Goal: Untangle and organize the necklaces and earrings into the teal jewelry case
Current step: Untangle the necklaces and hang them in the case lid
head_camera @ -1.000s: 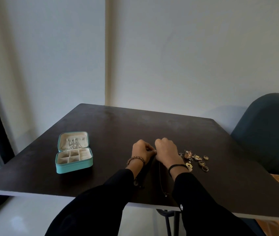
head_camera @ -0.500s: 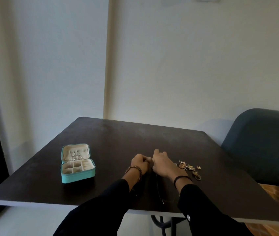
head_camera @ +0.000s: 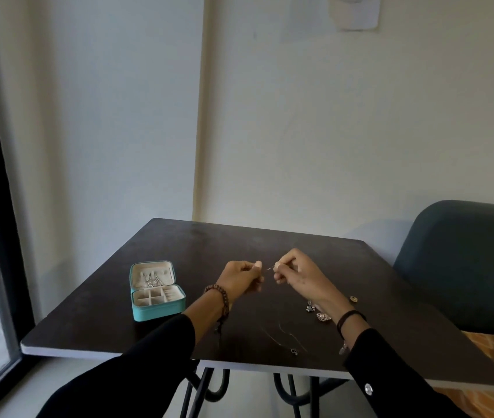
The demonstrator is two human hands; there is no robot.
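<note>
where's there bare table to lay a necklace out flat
Bare: the table beyond the left hand and right hand, and left of the case. Crowded: near right, earrings and a chain by the right forearm.

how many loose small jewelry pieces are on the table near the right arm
4: a gold piece beyond the right wrist, a silvery piece and a second silvery piece left of it, a pale piece by the right sleeve. The arm may hide more.

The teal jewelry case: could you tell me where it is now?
Head view: the case sits open on the table, left of the left hand.
</note>
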